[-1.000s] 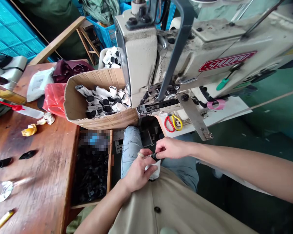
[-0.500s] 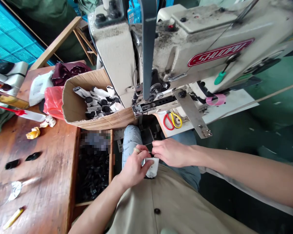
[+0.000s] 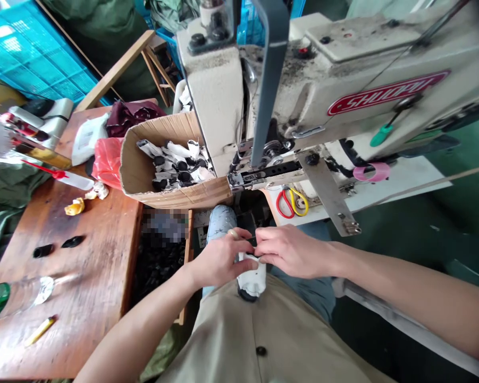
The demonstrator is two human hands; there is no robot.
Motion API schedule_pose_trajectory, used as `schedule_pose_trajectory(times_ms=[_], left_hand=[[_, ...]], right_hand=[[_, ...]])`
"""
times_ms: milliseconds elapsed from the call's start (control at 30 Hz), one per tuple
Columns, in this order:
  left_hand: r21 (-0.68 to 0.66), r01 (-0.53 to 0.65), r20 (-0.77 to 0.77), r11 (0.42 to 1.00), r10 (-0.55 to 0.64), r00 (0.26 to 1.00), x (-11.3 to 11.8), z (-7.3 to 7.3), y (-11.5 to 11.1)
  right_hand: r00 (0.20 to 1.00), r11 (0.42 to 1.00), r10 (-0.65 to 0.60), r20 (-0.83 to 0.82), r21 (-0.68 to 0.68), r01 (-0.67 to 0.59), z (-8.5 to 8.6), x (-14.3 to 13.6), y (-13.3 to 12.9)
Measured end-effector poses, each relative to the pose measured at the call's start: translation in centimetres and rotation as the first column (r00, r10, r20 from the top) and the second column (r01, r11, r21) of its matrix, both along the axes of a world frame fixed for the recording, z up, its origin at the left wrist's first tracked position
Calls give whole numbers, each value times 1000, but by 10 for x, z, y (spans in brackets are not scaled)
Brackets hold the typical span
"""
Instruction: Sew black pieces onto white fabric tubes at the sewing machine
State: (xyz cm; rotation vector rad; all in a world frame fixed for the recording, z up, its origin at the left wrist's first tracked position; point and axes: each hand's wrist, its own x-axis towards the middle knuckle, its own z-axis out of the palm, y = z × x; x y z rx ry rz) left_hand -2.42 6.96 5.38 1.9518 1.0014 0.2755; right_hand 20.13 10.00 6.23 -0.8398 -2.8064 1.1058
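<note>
The left hand [image 3: 223,259] is nearly closed: its thumb and fingers are bent together and pinch the upper left edge of a small white piece [image 3: 254,282], which has a black end [image 3: 247,296]. One finger of this hand wears a ring [image 3: 234,234]. The right hand [image 3: 291,250] is also nearly closed, and its fingertips meet the same upper edge from the right side. Whether they grip the white piece itself or a black part at its edge, I cannot tell, because the fingers hide it. The white piece is in front of the person's beige clothing [image 3: 259,330], above the lap, with the black end towards the near side.

Beyond the hands stands a sewing machine [image 3: 219,90]. Under its arm, scissors [image 3: 292,203] with one red and one yellow handle lie on a white board [image 3: 414,183]. A green-handled tool [image 3: 381,135] and a pink ring [image 3: 371,172] are at the machine's right part. To the left of the machine is a cardboard box [image 3: 175,198], holding many white and black pieces [image 3: 179,162]. On the left, an open drawer [image 3: 188,239] with black pieces [image 3: 155,271] is beside a wooden table [image 3: 83,271]. On this table lie two black tubes [image 3: 43,250], an orange peel [image 3: 75,206] and a yellow lighter-like object [image 3: 41,330].
</note>
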Motion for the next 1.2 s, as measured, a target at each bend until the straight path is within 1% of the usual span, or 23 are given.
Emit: schedule_pose_trajectory(times_ms=[67, 100, 167, 267, 333, 367, 400, 433, 467, 500, 533, 600, 633, 667, 700, 767, 833, 867, 933, 1000, 1067, 1133, 1200], left_hand=[[-14, 62, -12, 998, -62, 998, 0, 10, 9], [-29, 88, 12, 996, -87, 996, 0, 15, 12], [-68, 132, 119, 989, -123, 985, 1, 24, 16], [-106, 157, 271, 982, -124, 955, 3, 31, 9], [-115, 129, 299, 985, -89, 950, 3, 30, -1], [-120, 97, 298, 988, -58, 953, 2, 28, -7], [-132, 57, 294, 990, -16, 956, 1, 25, -12], [-157, 12, 290, 988, 35, 957, 0, 22, -18], [-196, -33, 289, 980, 90, 953, -2, 18, -23], [-247, -66, 295, 967, 140, 945, -3, 13, -27], [-304, -87, 309, 949, 185, 933, -4, 8, -31], [-396, -113, 363, 911, 268, 892, -5, -3, -39], [-419, -121, 390, 900, 299, 871, -5, -9, -42], [-426, -132, 411, 895, 322, 853, -5, -16, -44], [-426, -145, 423, 893, 339, 840, -5, -22, -46], [-434, -161, 423, 886, 358, 832, -4, -33, -49], [-467, -162, 420, 869, 379, 825, -4, -38, -49], [-485, -157, 422, 860, 387, 820, -5, -38, -49], [-490, -158, 425, 857, 393, 815, -6, -34, -48], [-451, -171, 412, 876, 375, 831, -6, -27, -48], [-382, -185, 379, 905, 336, 862, -5, -20, -49], [-293, -206, 320, 934, 299, 899, 1, -13, -51], [-181, -242, 241, 953, 282, 929, 9, -8, -54]], right_hand=[[999, 1000, -5, -51, -24, 3, 5, 3, 4], [997, 998, -15, -81, -60, 10, 8, 4, 6], [990, 984, -47, -134, -178, 23, 15, 7, 11], [988, 929, -34, -148, -368, -23, 21, 9, 15], [992, 913, 13, -125, -404, -63, 22, 10, 13], [993, 922, 25, -111, -381, -66, 22, 11, 10], [994, 943, 30, -105, -328, -63, 22, 12, 6], [994, 968, 32, -109, -245, -58, 22, 13, 1], [992, 989, 40, -119, -137, -56, 22, 14, -5], [990, 998, 56, -130, -8, -58, 22, 16, -11], [987, 990, 79, -137, 127, -62, 22, 17, -17], [985, 936, 118, -124, 346, -69, 19, 19, -26], [986, 910, 125, -114, 408, -68, 16, 20, -29], [986, 897, 125, -115, 437, -63, 11, 20, -31], [985, 898, 114, -126, 436, -48, 5, 19, -33], [984, 933, 51, -172, 359, 14, -9, 17, -34], [975, 974, -46, -218, 209, 93, -20, 14, -33], [967, 985, -92, -239, 123, 124, -23, 14, -32], [950, 989, -145, -278, -17, 147, -25, 13, -31], [942, 986, -159, -295, -97, 136, -20, 15, -29], [954, 981, -167, -250, -135, 137, -12, 16, -28], [972, 975, -200, -127, -121, 185, 0, 14, -27], [966, 966, -254, 38, -41, 255, 11, 10, -28]])
